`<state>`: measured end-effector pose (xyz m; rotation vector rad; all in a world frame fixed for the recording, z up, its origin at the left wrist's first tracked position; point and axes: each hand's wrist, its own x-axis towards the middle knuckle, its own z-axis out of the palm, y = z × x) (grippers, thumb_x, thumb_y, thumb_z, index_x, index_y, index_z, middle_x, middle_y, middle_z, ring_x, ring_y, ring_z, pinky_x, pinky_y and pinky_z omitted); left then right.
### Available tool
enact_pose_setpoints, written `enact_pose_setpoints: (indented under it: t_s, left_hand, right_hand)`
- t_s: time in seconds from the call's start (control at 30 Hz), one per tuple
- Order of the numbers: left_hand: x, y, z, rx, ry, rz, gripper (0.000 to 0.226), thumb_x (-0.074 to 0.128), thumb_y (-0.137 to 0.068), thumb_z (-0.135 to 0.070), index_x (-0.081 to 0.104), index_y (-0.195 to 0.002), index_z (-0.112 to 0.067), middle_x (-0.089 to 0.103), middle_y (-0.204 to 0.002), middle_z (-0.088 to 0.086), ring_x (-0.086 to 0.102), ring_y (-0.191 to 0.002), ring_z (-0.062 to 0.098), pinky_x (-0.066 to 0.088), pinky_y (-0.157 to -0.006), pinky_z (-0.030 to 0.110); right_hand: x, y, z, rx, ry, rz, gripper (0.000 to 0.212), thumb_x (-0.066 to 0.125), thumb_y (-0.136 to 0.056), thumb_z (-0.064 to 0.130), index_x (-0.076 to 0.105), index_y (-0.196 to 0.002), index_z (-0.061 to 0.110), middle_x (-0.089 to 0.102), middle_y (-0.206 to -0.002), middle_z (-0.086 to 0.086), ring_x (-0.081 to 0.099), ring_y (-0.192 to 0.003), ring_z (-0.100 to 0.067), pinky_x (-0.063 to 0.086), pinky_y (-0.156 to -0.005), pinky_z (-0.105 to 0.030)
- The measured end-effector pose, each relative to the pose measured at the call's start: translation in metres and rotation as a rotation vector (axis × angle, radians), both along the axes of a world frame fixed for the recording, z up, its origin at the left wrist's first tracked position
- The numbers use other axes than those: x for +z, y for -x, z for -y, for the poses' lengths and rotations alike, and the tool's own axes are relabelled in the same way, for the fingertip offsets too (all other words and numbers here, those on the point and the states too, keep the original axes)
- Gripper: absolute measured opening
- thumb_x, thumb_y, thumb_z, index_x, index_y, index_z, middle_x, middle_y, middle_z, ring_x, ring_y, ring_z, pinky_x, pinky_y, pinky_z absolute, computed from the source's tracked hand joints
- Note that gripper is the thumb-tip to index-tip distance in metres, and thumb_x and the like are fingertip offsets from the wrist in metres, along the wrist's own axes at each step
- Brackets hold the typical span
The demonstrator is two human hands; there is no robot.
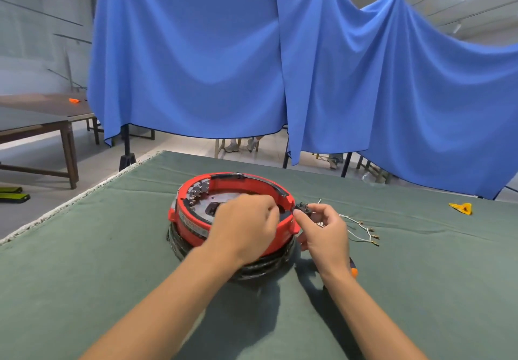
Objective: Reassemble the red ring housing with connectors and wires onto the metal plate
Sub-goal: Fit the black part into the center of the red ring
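— Red ring housing at the centre of the green cloth-covered table, seated over a metal plate and a black coiled cable?

— Yes. The left hand reaches inside the ring, fingers curled; what it grips, I cannot tell. Just right of the rim, the right hand pinches a small dark connector. White wires trail right; a yellow tool lies far right.

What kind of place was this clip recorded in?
Probably an indoor workshop or recording room: a green felt-covered table serves as the bench, blue cloth hangs as a backdrop, and wooden tables stand on a tiled floor.
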<state>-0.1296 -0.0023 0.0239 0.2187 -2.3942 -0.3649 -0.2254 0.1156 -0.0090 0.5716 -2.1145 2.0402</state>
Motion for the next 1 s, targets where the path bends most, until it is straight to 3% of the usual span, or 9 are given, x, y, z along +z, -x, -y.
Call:
enact_pose_setpoints:
  t_s: [0.07,0.13,0.37,0.5,0.6,0.67,0.77,0.87,1.0]
  left_hand:
    - [-0.009,0.003,-0.017,-0.026,-0.029,0.024,0.023,0.044,-0.093,-0.034,0.060,-0.104,-0.024,0.066,-0.107,-0.006,0.058,-0.104,0.019,0.046,-0.082,0.036]
    - [-0.018,0.004,-0.021,-0.002,0.028,0.064,0.029,0.042,-0.094,-0.042,0.056,-0.114,-0.027,0.064,-0.114,-0.009,0.058,-0.108,0.016,0.046,-0.084,0.034]
    - [-0.011,0.005,-0.004,0.031,-0.066,0.195,0.036,0.048,-0.087,-0.056,0.064,-0.112,-0.034,0.069,-0.107,-0.012,0.059,-0.107,0.012,0.041,-0.078,0.031]
    - [0.004,-0.001,0.016,-0.025,-0.323,0.345,0.019,0.068,-0.077,-0.050,0.070,-0.085,-0.033,0.067,-0.079,-0.015,0.062,-0.086,0.011,0.045,-0.077,0.031]
    - [0.009,-0.010,0.033,-0.158,-0.470,0.326,0.013,0.081,-0.071,-0.034,0.071,-0.078,-0.030,0.060,-0.062,-0.018,0.057,-0.064,0.001,0.047,-0.069,0.024]
    - [0.011,-0.016,0.039,-0.180,-0.462,0.306,0.015,0.082,-0.071,-0.025,0.075,-0.084,-0.021,0.057,-0.056,-0.020,0.053,-0.054,-0.008,0.038,-0.056,0.008]
    - [0.015,-0.022,0.044,-0.155,-0.423,0.328,0.011,0.080,-0.073,-0.020,0.075,-0.082,-0.020,0.057,-0.056,-0.020,0.053,-0.053,-0.009,0.035,-0.051,0.004]
    - [0.016,-0.022,0.041,-0.087,-0.365,0.370,0.006,0.073,-0.076,-0.022,0.069,-0.075,-0.018,0.063,-0.069,-0.010,0.058,-0.065,0.003,0.044,-0.058,0.016]
    - [0.011,-0.019,0.029,0.040,-0.347,0.334,0.033,0.066,-0.079,-0.045,0.068,-0.089,-0.014,0.069,-0.090,0.000,0.063,-0.089,0.019,0.051,-0.084,0.038]
  right_hand:
    - [-0.001,0.003,-0.001,-0.031,0.002,-0.019,0.016,0.074,-0.078,0.016,0.061,-0.082,0.025,0.062,-0.079,0.001,0.063,-0.076,-0.035,0.053,-0.072,-0.049]
    - [-0.002,0.004,-0.003,-0.055,0.002,-0.029,0.015,0.074,-0.079,0.017,0.063,-0.083,0.027,0.065,-0.084,0.000,0.064,-0.084,-0.036,0.053,-0.078,-0.052]
    - [-0.004,0.005,-0.004,-0.117,0.026,-0.065,0.019,0.071,-0.079,0.014,0.063,-0.081,0.031,0.067,-0.078,-0.001,0.065,-0.073,-0.028,0.056,-0.071,-0.047]
    - [-0.008,0.002,-0.002,-0.100,0.016,-0.083,0.018,0.069,-0.082,0.017,0.060,-0.082,0.033,0.066,-0.082,0.002,0.066,-0.077,-0.028,0.055,-0.068,-0.042]
    - [-0.009,0.000,-0.001,-0.090,0.008,-0.099,0.019,0.068,-0.083,0.017,0.059,-0.081,0.033,0.066,-0.081,0.002,0.066,-0.075,-0.026,0.050,-0.052,-0.026]
    - [-0.010,-0.001,0.000,-0.081,-0.021,-0.107,0.018,0.068,-0.083,0.018,0.059,-0.081,0.033,0.066,-0.081,0.002,0.066,-0.075,-0.026,0.053,-0.057,-0.033]
    - [-0.012,-0.006,0.001,-0.051,-0.056,-0.108,0.017,0.068,-0.083,0.018,0.060,-0.082,0.032,0.066,-0.083,0.001,0.065,-0.077,-0.028,0.054,-0.071,-0.042]
    - [-0.013,-0.011,0.003,-0.020,-0.097,-0.133,0.017,0.069,-0.081,0.018,0.060,-0.082,0.032,0.067,-0.083,0.001,0.065,-0.077,-0.026,0.054,-0.076,-0.043]
    - [-0.014,-0.016,0.005,-0.003,-0.182,-0.199,0.021,0.072,-0.080,0.022,0.057,-0.081,0.037,0.066,-0.085,0.007,0.064,-0.081,-0.019,0.051,-0.076,-0.035]
